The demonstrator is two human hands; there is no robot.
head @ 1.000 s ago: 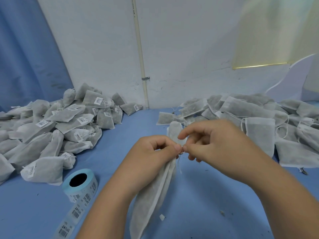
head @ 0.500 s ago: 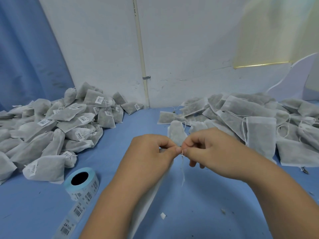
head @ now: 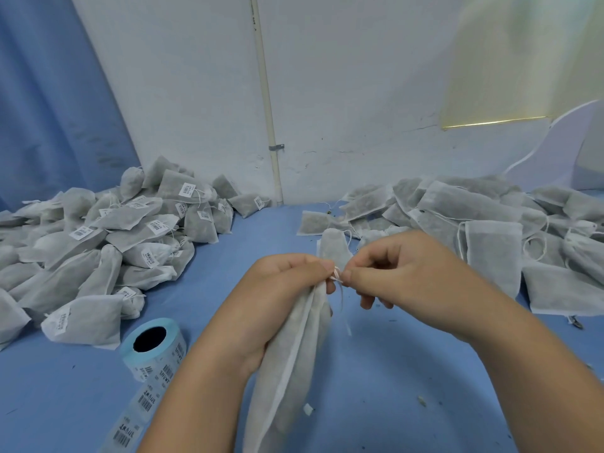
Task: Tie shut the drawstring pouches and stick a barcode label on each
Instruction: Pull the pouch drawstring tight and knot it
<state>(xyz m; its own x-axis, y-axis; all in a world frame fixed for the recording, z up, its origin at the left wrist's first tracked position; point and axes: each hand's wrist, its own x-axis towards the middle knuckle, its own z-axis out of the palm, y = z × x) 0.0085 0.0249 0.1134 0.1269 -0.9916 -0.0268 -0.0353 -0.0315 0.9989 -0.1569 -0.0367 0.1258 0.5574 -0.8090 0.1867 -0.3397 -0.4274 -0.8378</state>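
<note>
A filled grey-white drawstring pouch [head: 291,364] hangs over the blue table in the lower middle. My left hand [head: 277,299] grips its gathered neck, thumb and forefinger pinched at the top. My right hand [head: 402,269] pinches the white drawstring [head: 340,286] right beside that neck, and a loose end of string dangles below. The pouch's top flap [head: 333,246] sticks up behind my fingers. A roll of barcode labels [head: 153,348] on a blue core lies at the lower left, with a strip of labels trailing toward me.
A heap of tied, labelled pouches [head: 98,250] fills the left of the blue table [head: 392,371]. A heap of pouches without labels [head: 474,223] lies at the right. A white wall with a pipe [head: 268,125] stands behind. Small scraps dot the cloth.
Both hands have stayed together at the pouch neck. The pouch body shows again below my left hand, and the dangling string end has shifted slightly.
</note>
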